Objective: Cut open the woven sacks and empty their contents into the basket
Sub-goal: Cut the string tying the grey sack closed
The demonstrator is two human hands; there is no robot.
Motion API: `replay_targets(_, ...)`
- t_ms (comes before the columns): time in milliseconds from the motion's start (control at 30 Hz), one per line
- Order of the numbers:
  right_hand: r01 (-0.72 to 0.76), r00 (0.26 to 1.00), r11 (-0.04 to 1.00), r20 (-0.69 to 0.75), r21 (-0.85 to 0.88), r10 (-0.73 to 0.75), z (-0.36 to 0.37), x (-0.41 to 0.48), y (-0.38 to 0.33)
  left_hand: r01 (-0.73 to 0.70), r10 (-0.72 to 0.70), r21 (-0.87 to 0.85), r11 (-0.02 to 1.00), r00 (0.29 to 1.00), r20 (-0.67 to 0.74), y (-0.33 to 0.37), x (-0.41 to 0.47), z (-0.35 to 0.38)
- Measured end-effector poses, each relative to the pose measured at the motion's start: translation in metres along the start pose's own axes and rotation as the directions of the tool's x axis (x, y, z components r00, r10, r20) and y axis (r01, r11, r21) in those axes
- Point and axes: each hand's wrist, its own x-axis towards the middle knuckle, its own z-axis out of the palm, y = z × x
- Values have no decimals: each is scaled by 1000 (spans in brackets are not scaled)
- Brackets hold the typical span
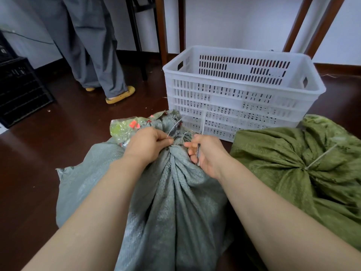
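tied neck of the grey woven sack (172,192) is pointing toward the white slotted basket (244,55); left hand (149,144) is pinching its string (173,127), right hand (207,153) gripping a thin metal blade (198,155).

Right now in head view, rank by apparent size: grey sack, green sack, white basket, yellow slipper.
1. grey sack: largest, though it is nearest the camera.
2-3. white basket and green sack: look alike; the sack runs off frame, so unranked.
4. yellow slipper: smallest.
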Motion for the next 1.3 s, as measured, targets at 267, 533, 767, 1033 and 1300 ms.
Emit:
replay_targets(267, 226, 970, 920, -14, -320, -243, 2, -16, -5, -64, 69, 44, 997, 989, -133, 33, 0, -22)
replay_targets(533, 336, 942, 927, 69, -168, -329, -11, -45, -75, -114, 102, -16, 993, 938, -331, 87, 7, -62)
replay_targets(767, 88, 995, 913, 70, -398, -65, -17, -20, -12, -7, -62, 234, 972, 955, 289, 61, -8, -25)
replay_targets(1033, 45, 995, 964, 94, -263, -21, -10, -9, -12, -40, -149, 375, 926, 875, 461, 37, -12, -29)
replay_targets(1300, 217, 959, 930, 240, -296, -147, -7, -10, -23, 1, -28, 282, 959, 995, 92, 33, -16, -26)
